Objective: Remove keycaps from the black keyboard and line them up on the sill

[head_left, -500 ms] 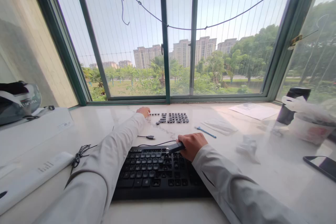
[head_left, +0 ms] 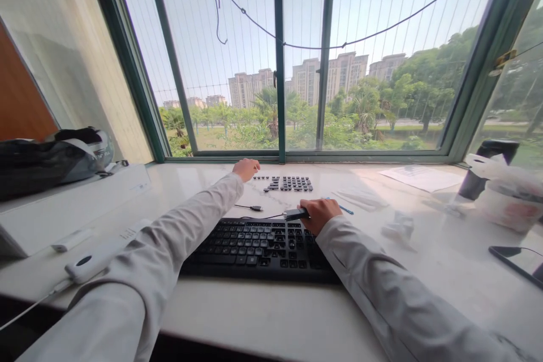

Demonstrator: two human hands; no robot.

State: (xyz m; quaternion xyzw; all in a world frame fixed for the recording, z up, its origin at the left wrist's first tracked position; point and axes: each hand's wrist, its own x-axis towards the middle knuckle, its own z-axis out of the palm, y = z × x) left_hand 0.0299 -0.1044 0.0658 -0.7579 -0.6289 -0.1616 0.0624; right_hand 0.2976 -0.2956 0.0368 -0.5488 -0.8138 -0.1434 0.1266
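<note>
My left hand [head_left: 246,169] is stretched out at the far side of the counter, just above the left end of a group of black keycaps [head_left: 297,183] laid out in rows. Its fingers are bent together, and anything between them is too small to see. My right hand [head_left: 321,216] grips a black-handled tool with a metal tip [head_left: 296,214], held above the back edge of a black keyboard [head_left: 237,260]. Many keycaps remain on the keyboard's left part; bare key sockets show towards the middle and right. My right forearm hides the keyboard's right end.
A cable with a plug [head_left: 255,208] lies behind the keyboard. Right of it are a blue stick tool [head_left: 345,210], crumpled plastic [head_left: 399,227], a paper sheet [head_left: 422,177], a bagged tub [head_left: 507,201] and a phone [head_left: 520,263]. A white power strip [head_left: 91,260] lies left.
My left hand has lifted and shifted slightly right over the keycaps. The tool in my right hand has moved back from above the keys to the keyboard's far edge. The view has shifted left.
</note>
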